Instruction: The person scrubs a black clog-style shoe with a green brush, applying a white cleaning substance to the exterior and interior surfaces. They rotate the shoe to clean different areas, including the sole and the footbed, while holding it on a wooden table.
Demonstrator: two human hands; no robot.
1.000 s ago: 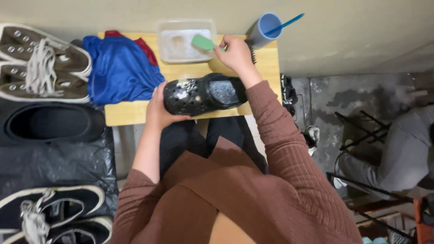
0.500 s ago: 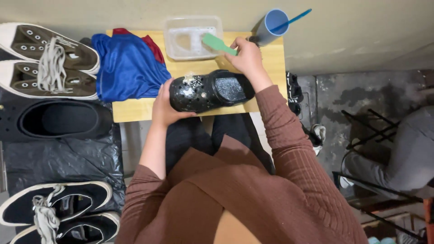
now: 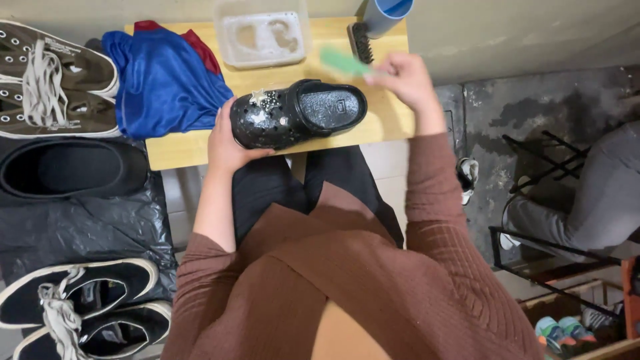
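1. The left hand (image 3: 227, 137) holds a black clog (image 3: 297, 113) at its toe end; the fingers are curled around the toe and the thumb lies on the near side.
2. The clog lies on its side on a low wooden table (image 3: 380, 120), with its opening turned up to the camera. The toe part carries small silver charms, one of them star-shaped, and looks wet or soapy.
3. The right hand (image 3: 403, 80) is raised just beyond the heel of the clog. Its fingers are closed around a green brush (image 3: 343, 63), which is blurred, so I cannot tell if the brush touches the clog.
4. At the far edge of the table stands a clear plastic tub (image 3: 263, 37) with whitish foam inside.
5. Right of the tub lies a dark-bristled brush (image 3: 360, 41), just beside a blue cup (image 3: 390, 13).
6. A blue cloth with red trim (image 3: 167, 80) lies crumpled on the left end of the table, close to the left hand.
7. Left of the table, a pair of brown laced sneakers (image 3: 53, 80) and a black slip-on shoe (image 3: 67, 167) rest on a black plastic sheet (image 3: 80, 227).
8. Nearer to the camera lie two black sneakers with white laces (image 3: 73, 300).
9. At the right another person in grey trousers (image 3: 587, 200) sits beside a black metal rack (image 3: 533, 247).
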